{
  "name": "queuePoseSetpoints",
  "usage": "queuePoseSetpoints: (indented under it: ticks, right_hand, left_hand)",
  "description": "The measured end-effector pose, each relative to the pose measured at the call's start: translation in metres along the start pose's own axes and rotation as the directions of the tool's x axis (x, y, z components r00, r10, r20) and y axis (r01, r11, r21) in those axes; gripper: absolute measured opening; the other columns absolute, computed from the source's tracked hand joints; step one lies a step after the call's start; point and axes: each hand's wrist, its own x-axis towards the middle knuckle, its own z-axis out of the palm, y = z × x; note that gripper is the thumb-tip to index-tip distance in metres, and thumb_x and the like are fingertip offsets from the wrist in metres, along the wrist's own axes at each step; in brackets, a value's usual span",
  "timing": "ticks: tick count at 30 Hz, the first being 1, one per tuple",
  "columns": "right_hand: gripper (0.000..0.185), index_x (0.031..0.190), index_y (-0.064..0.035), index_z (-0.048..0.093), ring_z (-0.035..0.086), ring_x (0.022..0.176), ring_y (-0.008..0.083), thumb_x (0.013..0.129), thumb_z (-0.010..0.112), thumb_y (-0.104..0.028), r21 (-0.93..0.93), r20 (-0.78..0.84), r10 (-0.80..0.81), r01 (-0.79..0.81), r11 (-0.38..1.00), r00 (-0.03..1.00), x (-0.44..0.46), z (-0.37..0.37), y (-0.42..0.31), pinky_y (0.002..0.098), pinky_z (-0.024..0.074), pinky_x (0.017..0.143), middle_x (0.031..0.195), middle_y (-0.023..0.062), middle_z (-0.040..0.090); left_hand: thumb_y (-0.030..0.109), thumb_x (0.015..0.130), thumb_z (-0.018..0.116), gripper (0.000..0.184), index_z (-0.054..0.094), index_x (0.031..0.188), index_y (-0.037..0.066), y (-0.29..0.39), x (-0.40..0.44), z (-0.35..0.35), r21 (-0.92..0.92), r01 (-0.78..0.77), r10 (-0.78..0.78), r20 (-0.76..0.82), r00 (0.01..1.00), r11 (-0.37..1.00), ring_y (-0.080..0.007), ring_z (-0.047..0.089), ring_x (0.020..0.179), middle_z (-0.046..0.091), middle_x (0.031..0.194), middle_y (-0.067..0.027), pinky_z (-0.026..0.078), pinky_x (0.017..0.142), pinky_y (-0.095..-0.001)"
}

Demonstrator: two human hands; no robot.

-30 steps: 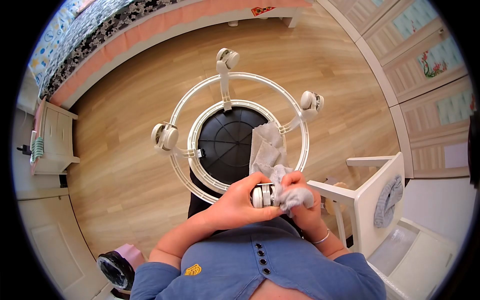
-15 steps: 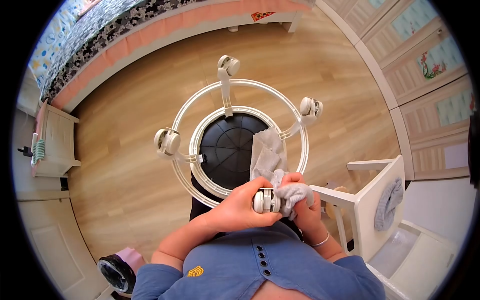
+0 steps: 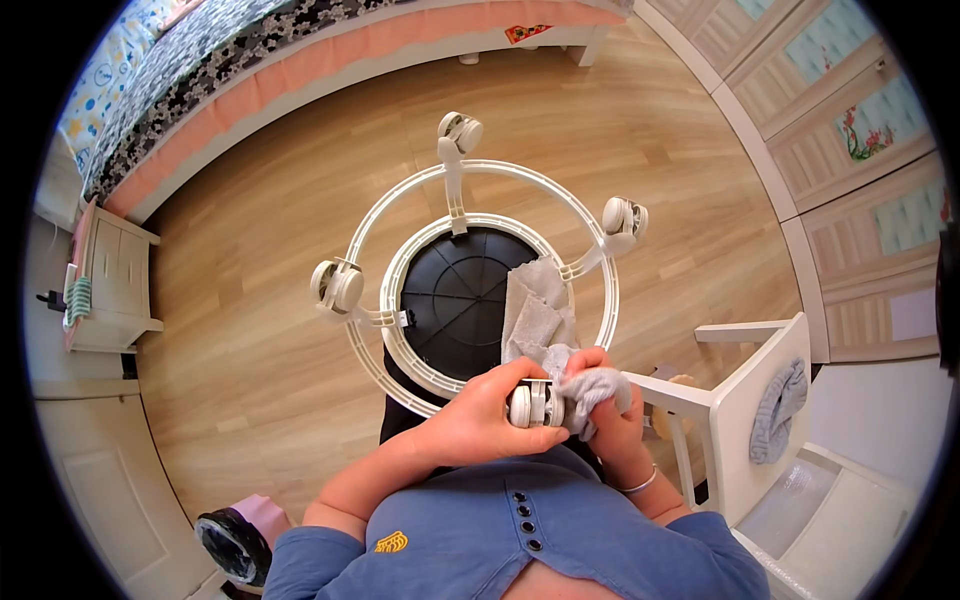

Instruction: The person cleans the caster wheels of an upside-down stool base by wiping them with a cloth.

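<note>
A white ring-shaped frame with caster wheels lies upside down over my lap, a black ribbed disc at its middle. My left hand is closed around the nearest caster wheel, thumb below and fingers above. Against that wheel's right side, my right hand grips a bunched grey cloth. The cloth's loose end hangs across the black disc. Three other caster wheels point upward: one at left, one at the far side and one at right.
A white stool lies on its side at right, with a grey knitted item against its seat. Beyond are a bed and cabinets. At left stands a small white cabinet; a black-lined bin is lower left.
Both hands keep their holds on the wheel and the cloth. The view has shifted very slightly; nothing else has visibly moved.
</note>
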Motion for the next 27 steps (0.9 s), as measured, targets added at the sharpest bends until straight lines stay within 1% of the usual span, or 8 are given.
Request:
queuePoseSetpoints:
  ticks: [4,7,10,16,18,21,24,27]
  right_hand:
    - [0.030,0.099,0.0037,0.054,0.046,0.091,0.0108,0.089,0.050,-0.025,-0.024,-0.083,0.040,-0.042,0.999,0.996,0.0003,0.0042,-0.0025,0.0239,0.0377,0.079,0.105,0.0059,0.048]
    - [0.032,0.100,0.0039,0.053,0.045,0.093,0.0103,0.090,0.049,-0.026,-0.076,-0.035,0.090,-0.092,0.993,0.995,0.0015,0.0006,-0.0026,0.0234,0.0374,0.079,0.107,0.0060,0.047]
    - [0.033,0.101,0.0044,0.053,0.045,0.094,0.0104,0.090,0.048,-0.026,-0.104,0.047,0.033,-0.028,0.994,0.998,0.0024,-0.0010,-0.0005,0.0234,0.0373,0.079,0.108,0.0066,0.047]
    - [0.035,0.099,0.0047,0.053,0.045,0.092,0.0109,0.090,0.048,-0.029,-0.050,-0.047,0.039,-0.042,0.998,0.998,0.0014,0.0042,-0.0025,0.0235,0.0376,0.078,0.105,0.0070,0.047]
    - [0.035,0.093,0.0041,0.056,0.046,0.089,0.0130,0.089,0.050,-0.031,-0.172,-0.002,0.008,-0.008,0.985,1.000,0.0018,0.0043,-0.0038,0.0248,0.0378,0.077,0.102,0.0088,0.048]
    - [0.035,0.086,0.0036,0.058,0.047,0.085,0.0149,0.087,0.053,-0.031,-0.223,0.049,0.022,-0.011,0.975,0.999,0.0025,0.0024,-0.0071,0.0267,0.0382,0.075,0.098,0.0103,0.049]
    - [0.033,0.082,0.0032,0.058,0.047,0.082,0.0160,0.084,0.056,-0.030,-0.101,0.117,0.029,-0.017,0.995,0.993,0.0016,-0.0014,-0.0085,0.0279,0.0385,0.074,0.095,0.0106,0.049]
    - [0.032,0.083,0.0033,0.058,0.046,0.080,0.0156,0.084,0.057,-0.029,-0.106,0.203,-0.017,0.039,0.994,0.979,0.0001,-0.0046,-0.0099,0.0283,0.0388,0.073,0.094,0.0098,0.049]
  left_hand:
    - [0.030,0.065,0.073,0.054,0.049,0.103,0.000,0.0013,-0.0010,-0.0010,-0.040,-0.007,0.008,0.014,1.000,0.999,-0.0261,0.057,0.084,0.056,0.092,-0.0178,0.045,0.074,-0.0340]
    - [0.029,0.066,0.072,0.053,0.048,0.104,0.000,0.0032,-0.0016,0.0019,-0.013,0.015,-0.015,-0.021,1.000,1.000,-0.0270,0.057,0.085,0.055,0.092,-0.0182,0.045,0.074,-0.0349]
    - [0.028,0.066,0.072,0.053,0.047,0.104,-0.001,-0.0021,-0.0010,0.0019,0.018,-0.048,0.048,-0.008,0.999,0.999,-0.0280,0.056,0.085,0.055,0.092,-0.0185,0.045,0.074,-0.0353]
    - [0.026,0.065,0.071,0.054,0.045,0.104,-0.002,0.0033,-0.0002,-0.0005,0.012,-0.003,0.002,0.031,1.000,1.000,-0.0279,0.056,0.085,0.055,0.091,-0.0183,0.044,0.075,-0.0345]
    - [0.026,0.065,0.071,0.053,0.046,0.103,-0.002,0.0063,-0.0005,-0.0021,0.001,0.022,-0.022,0.043,0.999,1.000,-0.0268,0.056,0.085,0.055,0.091,-0.0176,0.044,0.075,-0.0343]
    - [0.025,0.065,0.071,0.052,0.046,0.102,-0.001,0.0019,-0.0003,-0.0015,-0.019,0.011,-0.010,0.059,0.998,1.000,-0.0243,0.056,0.084,0.056,0.089,-0.0161,0.044,0.074,-0.0336]
    - [0.024,0.065,0.072,0.050,0.047,0.101,0.000,-0.0018,0.0007,-0.0011,-0.029,-0.036,0.038,0.064,0.997,0.999,-0.0215,0.056,0.082,0.056,0.088,-0.0144,0.044,0.073,-0.0322]
    - [0.023,0.065,0.072,0.048,0.047,0.100,0.000,0.0008,0.0015,-0.0007,-0.070,-0.017,0.021,0.044,0.999,0.997,-0.0195,0.056,0.081,0.056,0.088,-0.0135,0.044,0.071,-0.0306]
